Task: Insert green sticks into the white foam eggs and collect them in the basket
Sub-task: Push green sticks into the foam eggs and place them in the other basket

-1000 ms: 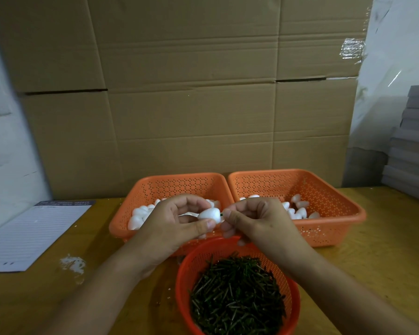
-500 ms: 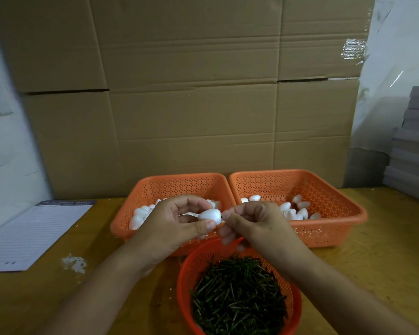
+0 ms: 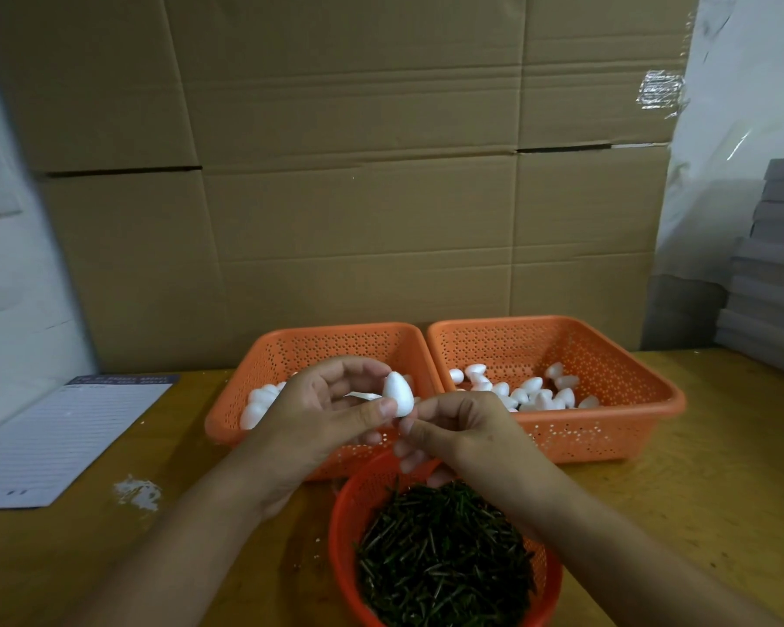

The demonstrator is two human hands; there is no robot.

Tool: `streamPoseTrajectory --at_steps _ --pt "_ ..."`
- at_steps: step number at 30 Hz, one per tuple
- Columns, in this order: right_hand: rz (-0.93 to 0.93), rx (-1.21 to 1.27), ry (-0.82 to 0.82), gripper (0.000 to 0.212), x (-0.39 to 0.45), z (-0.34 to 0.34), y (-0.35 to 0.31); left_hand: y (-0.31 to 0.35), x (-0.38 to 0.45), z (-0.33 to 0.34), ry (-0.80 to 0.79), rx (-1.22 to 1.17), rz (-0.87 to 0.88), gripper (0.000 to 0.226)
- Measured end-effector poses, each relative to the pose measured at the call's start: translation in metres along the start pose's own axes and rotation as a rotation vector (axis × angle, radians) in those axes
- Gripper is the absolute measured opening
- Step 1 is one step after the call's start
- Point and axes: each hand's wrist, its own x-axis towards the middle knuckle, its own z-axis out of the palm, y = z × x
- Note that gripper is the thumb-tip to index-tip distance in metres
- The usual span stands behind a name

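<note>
My left hand [image 3: 322, 409] pinches a white foam egg [image 3: 398, 393] between thumb and fingers, pointed end up, above the gap between the baskets. My right hand [image 3: 460, 427] is curled just right of and below the egg, its fingertips at the egg's lower end; a stick there is hidden by the fingers. A round orange basket [image 3: 342, 513] full of green sticks [image 3: 440, 554] sits nearest me. Behind it stand two square orange baskets, the left basket [image 3: 318, 346] and the right basket [image 3: 616, 427], both holding white foam eggs [image 3: 530, 393].
A lined paper pad [image 3: 60, 441] lies at the left on the yellow wooden table [image 3: 720, 468], with white crumbs [image 3: 137, 491] beside it. Large cardboard boxes [image 3: 358, 174] form a wall behind the baskets. Grey stacked boards [image 3: 775, 273] stand at the right.
The egg has turned from lying sideways to pointed end up in my left hand. My right hand has dropped a little below the egg, and the green stick tip seen earlier is out of sight.
</note>
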Motion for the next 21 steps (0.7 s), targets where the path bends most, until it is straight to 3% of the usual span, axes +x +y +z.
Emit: streamPoseTrajectory --at_steps 10,21 --pt "-0.034 -0.018 0.049 0.012 0.0011 0.0037 0.0025 0.0040 -0.0021 0.0057 -0.001 0.043 0.016 0.021" --pt "-0.037 0.044 -0.029 0.020 -0.0039 0.0016 -0.0059 0.0024 -0.0016 0.0036 -0.030 -0.082 -0.057 0.043"
